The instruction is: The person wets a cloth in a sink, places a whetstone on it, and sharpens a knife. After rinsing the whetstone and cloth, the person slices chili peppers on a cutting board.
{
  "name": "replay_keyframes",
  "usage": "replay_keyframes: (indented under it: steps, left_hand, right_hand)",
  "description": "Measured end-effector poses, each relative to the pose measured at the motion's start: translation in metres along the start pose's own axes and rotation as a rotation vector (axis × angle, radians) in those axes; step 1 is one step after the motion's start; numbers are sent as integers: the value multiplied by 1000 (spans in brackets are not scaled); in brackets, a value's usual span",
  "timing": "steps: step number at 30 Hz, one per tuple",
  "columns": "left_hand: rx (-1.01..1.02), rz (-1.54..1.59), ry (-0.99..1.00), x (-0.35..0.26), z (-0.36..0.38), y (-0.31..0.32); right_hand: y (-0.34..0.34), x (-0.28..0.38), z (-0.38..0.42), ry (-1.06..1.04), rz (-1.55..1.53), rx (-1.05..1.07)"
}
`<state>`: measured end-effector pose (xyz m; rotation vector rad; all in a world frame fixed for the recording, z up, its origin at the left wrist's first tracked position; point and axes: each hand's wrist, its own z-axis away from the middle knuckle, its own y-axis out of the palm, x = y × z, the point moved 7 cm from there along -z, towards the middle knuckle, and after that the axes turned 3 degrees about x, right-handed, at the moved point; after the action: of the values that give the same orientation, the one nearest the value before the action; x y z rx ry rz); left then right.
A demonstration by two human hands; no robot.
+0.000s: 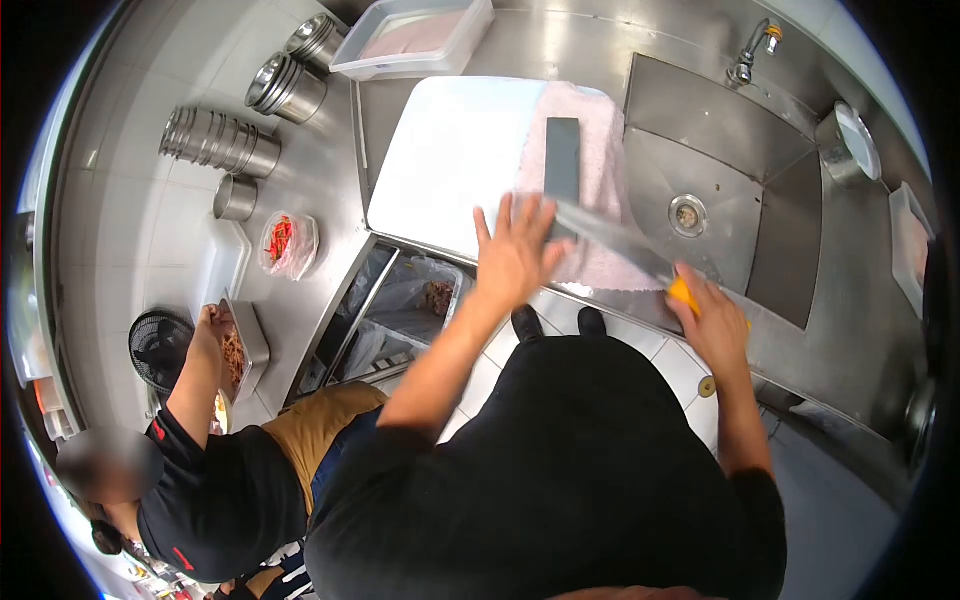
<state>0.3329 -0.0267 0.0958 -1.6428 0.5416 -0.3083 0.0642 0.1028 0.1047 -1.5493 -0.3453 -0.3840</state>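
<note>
My right hand [712, 318] is wrapped round the yellow handle of a knife [622, 243], held at the sink's front edge. Its blade, smeared by motion, slants up and left across the lower part of a dark grey sharpening stone [563, 165]. My left hand [517, 250] is open, fingers spread, close beside the blade's tip end at the lower end of the stone. Under the stone lies a pinkish cloth [605, 150], spread over the right side of a white cutting board [450, 165].
To the right is a steel sink [735, 200] with a faucet [745, 65]. A plastic tub [450, 50] stands behind the board. At left, a co-worker [225, 490] holds a steel pan [255, 345] near a bag of red chillies [290, 245] and stacked metal containers [225, 142].
</note>
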Motion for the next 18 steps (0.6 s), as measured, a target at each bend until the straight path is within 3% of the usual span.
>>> replay_keyframes:
  steps: [3,6,8,10,14,16,18]
  left_hand:
    - [4,-45,-31,79,-92,19]
    - [173,-54,-125,125,-150,14]
    - [132,-37,-78,117,-132,10]
    - [14,-23,-20,81,-70,9]
    - [15,-11,-81,15,33,-12]
    - [19,-48,-96,32,12,-9]
    - [-6,-55,-119,82,-40,5]
  right_hand:
    - [9,32,-97,53,-26,5]
    - [21,44,-148,-13,-33,-19]
    - [29,39,-148,-47,-45,-35]
    - [25,29,-95,-60,-19,-1]
    - [16,21,-15,-62,-31,46]
    - [20,23,-27,-53,-35,75]
    - [27,37,-92,-75,-48,54]
